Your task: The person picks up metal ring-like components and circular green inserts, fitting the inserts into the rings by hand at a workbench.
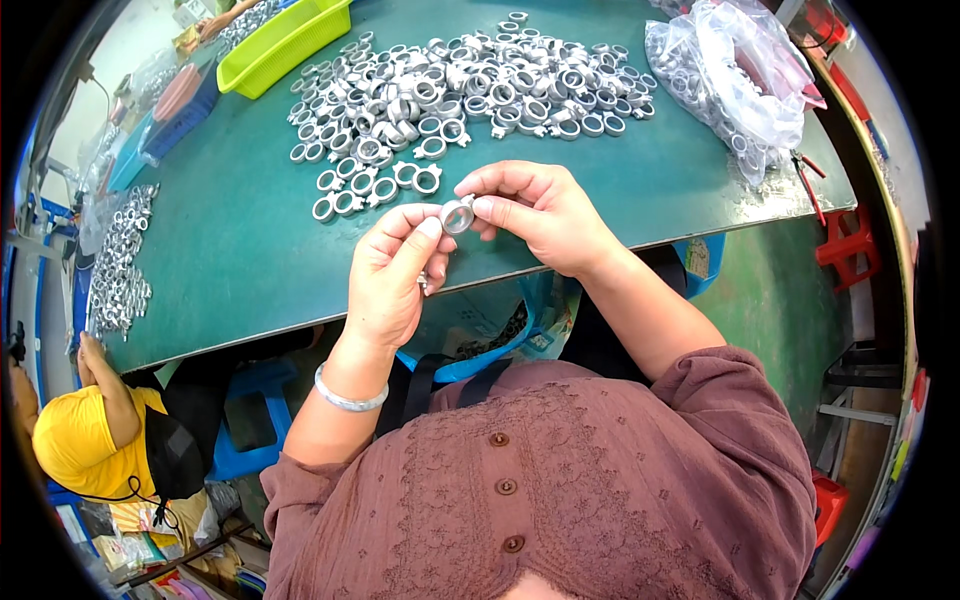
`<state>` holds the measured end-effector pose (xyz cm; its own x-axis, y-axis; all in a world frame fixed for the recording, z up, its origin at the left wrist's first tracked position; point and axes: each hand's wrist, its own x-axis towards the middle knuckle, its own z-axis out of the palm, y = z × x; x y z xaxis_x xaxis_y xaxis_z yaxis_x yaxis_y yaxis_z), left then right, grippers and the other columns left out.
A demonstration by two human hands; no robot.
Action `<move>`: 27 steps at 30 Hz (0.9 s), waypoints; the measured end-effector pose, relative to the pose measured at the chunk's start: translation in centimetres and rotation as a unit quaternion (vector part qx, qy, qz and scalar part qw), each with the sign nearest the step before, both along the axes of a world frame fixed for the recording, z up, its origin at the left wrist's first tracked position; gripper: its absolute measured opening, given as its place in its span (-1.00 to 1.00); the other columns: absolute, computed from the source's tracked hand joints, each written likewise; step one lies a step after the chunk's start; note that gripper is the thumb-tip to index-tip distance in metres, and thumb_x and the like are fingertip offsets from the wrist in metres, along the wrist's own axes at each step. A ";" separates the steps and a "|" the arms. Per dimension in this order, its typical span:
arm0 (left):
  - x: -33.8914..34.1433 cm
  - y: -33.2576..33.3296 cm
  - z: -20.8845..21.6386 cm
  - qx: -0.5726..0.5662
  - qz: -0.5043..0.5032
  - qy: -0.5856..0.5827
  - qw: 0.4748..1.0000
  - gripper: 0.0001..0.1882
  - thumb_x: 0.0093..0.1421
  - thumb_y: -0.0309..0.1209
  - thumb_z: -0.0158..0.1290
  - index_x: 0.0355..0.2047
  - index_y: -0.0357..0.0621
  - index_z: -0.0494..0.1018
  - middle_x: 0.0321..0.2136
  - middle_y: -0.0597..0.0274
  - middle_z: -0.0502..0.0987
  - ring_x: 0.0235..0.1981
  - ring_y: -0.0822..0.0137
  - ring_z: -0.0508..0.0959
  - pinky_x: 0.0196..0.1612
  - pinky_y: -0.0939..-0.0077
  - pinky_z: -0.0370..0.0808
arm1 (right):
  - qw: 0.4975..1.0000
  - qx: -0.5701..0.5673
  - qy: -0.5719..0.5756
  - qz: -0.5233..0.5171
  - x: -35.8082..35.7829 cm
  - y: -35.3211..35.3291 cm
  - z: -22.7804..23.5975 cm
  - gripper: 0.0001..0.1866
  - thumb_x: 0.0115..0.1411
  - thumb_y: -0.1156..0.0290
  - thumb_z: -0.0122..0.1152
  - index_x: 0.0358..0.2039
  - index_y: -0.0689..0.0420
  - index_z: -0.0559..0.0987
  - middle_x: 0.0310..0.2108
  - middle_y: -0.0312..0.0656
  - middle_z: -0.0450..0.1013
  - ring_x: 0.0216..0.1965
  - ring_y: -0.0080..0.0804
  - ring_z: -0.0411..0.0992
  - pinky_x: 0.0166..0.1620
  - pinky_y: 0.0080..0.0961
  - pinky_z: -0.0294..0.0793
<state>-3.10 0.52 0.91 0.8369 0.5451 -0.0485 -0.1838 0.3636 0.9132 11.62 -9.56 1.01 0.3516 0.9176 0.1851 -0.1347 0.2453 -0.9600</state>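
Between my hands, just over the table's near edge, is a grey metal ring point(458, 203) with a small lug on its side. My left hand point(385, 275) pinches it from the left with thumb and fingers. My right hand point(545, 215) grips it at the lug side, thumb and forefinger closed on it. A small metal bit shows by the curled fingers of my left hand; what it is cannot be made out. Just beyond lies a loose group of similar rings point(383, 190), joined to a large heap of them point(470, 85).
The green table point(240, 220) carries a yellow-green basket point(285, 48), a clear bag of rings point(720, 80), red-handled pliers point(808, 185) and a pile of small metal parts point(122, 260). A blue-rimmed bag point(470, 365) hangs below my hands. A person in yellow point(95, 435) sits at left.
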 end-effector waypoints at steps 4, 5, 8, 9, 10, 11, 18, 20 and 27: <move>0.1 -0.1 0.1 -0.001 0.007 0.003 1.000 -0.87 0.17 -0.43 -0.07 -0.31 -0.19 0.39 -0.55 0.32 0.44 -0.65 0.63 0.33 -0.65 0.81 0.21 | 1.000 0.009 -0.014 -0.007 0.0 0.0 -0.1 -0.83 0.09 0.54 0.06 -0.27 0.26 0.50 -0.44 -0.30 0.45 -0.48 -0.67 0.34 -0.36 -0.71 0.38; 0.1 -0.1 0.1 -0.001 0.007 0.003 1.000 -0.87 0.17 -0.43 -0.07 -0.31 -0.19 0.39 -0.55 0.32 0.44 -0.65 0.63 0.33 -0.65 0.81 0.21 | 1.000 0.012 -0.015 -0.009 0.0 0.0 -0.1 -0.83 0.09 0.54 0.07 -0.27 0.26 0.50 -0.44 -0.30 0.45 -0.48 -0.67 0.34 -0.37 -0.72 0.38; 0.1 -0.1 0.1 0.000 0.006 0.005 1.000 -0.87 0.17 -0.43 -0.07 -0.31 -0.20 0.39 -0.55 0.32 0.45 -0.65 0.63 0.33 -0.65 0.81 0.20 | 1.000 0.013 -0.012 -0.014 -0.1 -0.1 -0.1 -0.83 0.09 0.54 0.07 -0.27 0.26 0.50 -0.44 -0.30 0.45 -0.48 -0.68 0.34 -0.37 -0.72 0.38; 0.1 -0.1 0.1 0.000 0.006 0.004 1.000 -0.87 0.17 -0.43 -0.08 -0.30 -0.20 0.39 -0.55 0.32 0.45 -0.65 0.63 0.33 -0.65 0.81 0.20 | 1.000 0.013 -0.012 -0.014 -0.1 -0.1 -0.1 -0.83 0.09 0.54 0.07 -0.27 0.26 0.50 -0.44 -0.30 0.45 -0.48 -0.68 0.34 -0.37 -0.72 0.38; 0.1 -0.1 0.1 0.000 0.007 0.004 1.000 -0.87 0.17 -0.42 -0.08 -0.30 -0.20 0.39 -0.55 0.31 0.45 -0.65 0.63 0.33 -0.65 0.81 0.20 | 1.000 0.015 -0.014 -0.014 -0.1 -0.1 -0.1 -0.82 0.09 0.54 0.07 -0.27 0.26 0.50 -0.45 -0.30 0.45 -0.48 -0.68 0.34 -0.37 -0.72 0.38; 0.1 -0.2 0.1 0.000 0.007 0.004 1.000 -0.87 0.17 -0.42 -0.08 -0.30 -0.20 0.39 -0.55 0.31 0.45 -0.65 0.63 0.33 -0.65 0.81 0.20 | 1.000 0.016 -0.016 -0.015 -0.1 -0.1 -0.1 -0.82 0.08 0.54 0.08 -0.27 0.26 0.50 -0.45 -0.31 0.45 -0.49 -0.68 0.34 -0.38 -0.73 0.38; 0.1 -0.1 0.3 0.009 0.006 0.013 1.000 -0.85 0.19 -0.40 -0.10 -0.31 -0.18 0.41 -0.57 0.33 0.45 -0.66 0.64 0.33 -0.64 0.82 0.20 | 1.000 0.006 -0.018 -0.008 -0.2 -0.4 0.3 -0.82 0.09 0.54 0.08 -0.26 0.27 0.49 -0.42 -0.28 0.45 -0.45 -0.65 0.35 -0.34 -0.72 0.37; 0.1 -0.1 0.3 0.009 0.005 0.011 1.000 -0.85 0.20 -0.39 -0.11 -0.32 -0.16 0.42 -0.57 0.35 0.46 -0.66 0.66 0.33 -0.64 0.83 0.21 | 1.000 -0.001 -0.013 -0.008 -0.3 -0.4 0.4 -0.82 0.10 0.52 0.07 -0.27 0.28 0.48 -0.43 -0.28 0.45 -0.47 -0.65 0.36 -0.36 -0.71 0.39; 0.2 -0.2 0.4 0.015 0.004 0.009 1.000 -0.83 0.21 -0.35 -0.13 -0.36 -0.15 0.42 -0.59 0.35 0.45 -0.67 0.64 0.32 -0.65 0.81 0.19 | 1.000 0.002 -0.005 0.004 -0.4 -0.4 0.5 -0.82 0.12 0.48 0.06 -0.28 0.29 0.48 -0.47 -0.29 0.44 -0.50 -0.65 0.36 -0.42 -0.69 0.41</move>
<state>-2.91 0.34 1.30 0.8318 0.5531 -0.0468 -0.1708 0.3353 0.9265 11.23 -9.94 1.53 0.3423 0.9196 0.1927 -0.1273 0.2486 -0.9602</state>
